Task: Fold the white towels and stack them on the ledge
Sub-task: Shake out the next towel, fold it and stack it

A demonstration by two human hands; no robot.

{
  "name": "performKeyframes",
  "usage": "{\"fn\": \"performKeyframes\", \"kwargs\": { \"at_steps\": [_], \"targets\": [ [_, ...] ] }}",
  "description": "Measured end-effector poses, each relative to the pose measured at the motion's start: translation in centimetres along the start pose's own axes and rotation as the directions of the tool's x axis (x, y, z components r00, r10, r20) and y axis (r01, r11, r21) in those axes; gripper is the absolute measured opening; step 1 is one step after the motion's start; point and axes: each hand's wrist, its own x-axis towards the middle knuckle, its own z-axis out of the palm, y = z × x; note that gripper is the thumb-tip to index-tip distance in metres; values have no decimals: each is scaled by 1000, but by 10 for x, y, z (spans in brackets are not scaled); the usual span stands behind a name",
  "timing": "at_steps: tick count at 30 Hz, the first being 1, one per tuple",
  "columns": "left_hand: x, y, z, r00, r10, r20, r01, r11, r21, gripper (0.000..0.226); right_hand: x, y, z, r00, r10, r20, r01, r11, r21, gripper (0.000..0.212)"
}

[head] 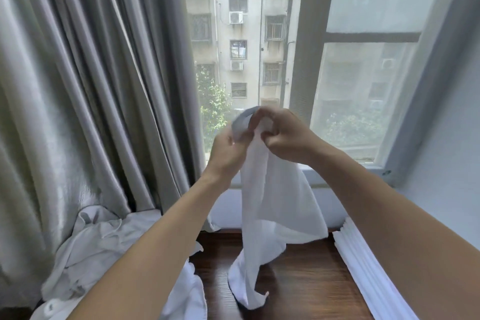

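Both hands are holding one white towel [272,197] up in front of the window [363,73]. Left hand [228,150] is pinching the top edge, fingers curled round a bunched bit of hem. Right hand [283,135] is gripping the same edge right beside it, knuckles up, fingers closed on the cloth. The hands are nearly touching, so the towel is hanging in a narrow drape, not spread.

Its lower end is trailing onto the dark wood ledge [298,280] and crumpling there.

Handling, my read: thin, light, fully limp, no stiffness at all. It's draping straight down and light is showing through it. Not slippery, not fragile, a light pinch looks like enough. Best hold is the two top corners. Sliding the hands apart along the hem would likely open it flat. Whether either hand is already on a corner, I can't tell, the edge is bunched.

No containers in view. Storage is just piles:
- unfolded pile [104,247] of white cloth sitting on the left, against the grey curtain [91,86], still loose and crumpled
- folded stack [363,262] lying on the right of the ledge along the wall, edges layered, several towels deep, count unclear

The held towel is hanging between the two, touching neither.
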Motion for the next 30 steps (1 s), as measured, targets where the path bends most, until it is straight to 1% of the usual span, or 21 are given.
{"fn": "performKeyframes", "kwargs": {
  "at_steps": [3, 5, 7, 9, 11, 12, 13, 14, 16, 17, 19, 21, 23, 24, 25, 26, 27, 28, 29, 30],
  "targets": [
    [10, 13, 5, 993, 114, -5, -114, 993, 33, 15, -11, 3, -10, 999, 42, -7, -41, 998, 57, 37],
    [15, 19, 9, 986, 165, -26, -162, 984, 77, 6, -17, 6, -15, 998, 57, -40, -54, 996, 73, 41],
    [18, 23, 15, 983, 166, -73, -161, 984, 76, 10, -21, 9, -19, 990, 98, -102, -94, 995, 41, 45],
    [21, 27, 20, 980, 144, -141, -142, 990, 24, 9, -24, 18, -21, 976, 166, -138, -168, 986, -3, 43],
    [27, 30, 17, 965, 136, -224, -150, 987, -50, 9, -27, 34, -21, 949, 303, -91, -311, 947, -87, 35],
    [29, 31, 13, 959, 140, -246, -163, 984, -74, 8, -29, 46, -21, 924, 377, -57, -381, 916, -123, 27],
    [32, 31, 7, 958, 150, -244, -173, 982, -77, 5, -32, 58, -20, 899, 438, -30, -437, 889, -135, 17],
    [34, 31, 1, 961, 171, -217, -189, 980, -64, 5, -35, 69, -19, 877, 480, -6, -477, 872, -110, 14],
    [36, 29, -11, 965, 221, -145, -224, 975, -4, 10, -42, 87, -16, 848, 530, 20, -530, 848, -12, 22],
    [36, 29, -14, 963, 238, -124, -238, 971, 15, 11, -44, 93, -14, 843, 537, 15, -538, 843, 21, 24],
    [36, 29, -18, 960, 260, -107, -260, 966, 15, 13, -45, 98, -11, 849, 527, -20, -526, 849, 47, 19],
    [37, 32, -21, 956, 273, -108, -274, 962, 5, 15, -43, 98, -7, 880, 471, -62, -468, 882, 56, 19],
    [44, 37, -29, 950, 277, -145, -280, 960, 0, 17, -42, 94, -8, 915, 394, -92, -390, 919, 52, 20],
    [48, 40, -35, 946, 274, -173, -279, 960, -2, 18, -42, 95, -13, 928, 364, -77, -361, 931, 43, 22],
    [52, 43, -42, 944, 269, -192, -274, 962, 3, 18, -42, 93, -21, 940, 341, -17, -340, 939, 44, 24],
    [57, 45, -50, 944, 268, -193, -268, 963, 25, 19, -42, 93, -31, 938, 335, 90, -341, 938, 57, 25],
    [60, 47, -58, 948, 269, -170, -262, 963, 65, 20, -42, 93, -41, 918, 335, 213, -354, 934, 54, 27],
    [62, 49, -66, 956, 267, -124, -254, 961, 113, 21, -41, 93, -52, 889, 350, 295, -373, 928, 21, 28],
    [64, 49, -72, 963, 261, -67, -248, 956, 157, 21, -38, 94, -61, 867, 388, 312, -399, 917, -30, 28],
    [66, 49, -77, 969, 248, -22, -239, 950, 200, 22, -35, 96, -69, 863, 427, 272, -425, 903, -68, 27]
  ]
}}
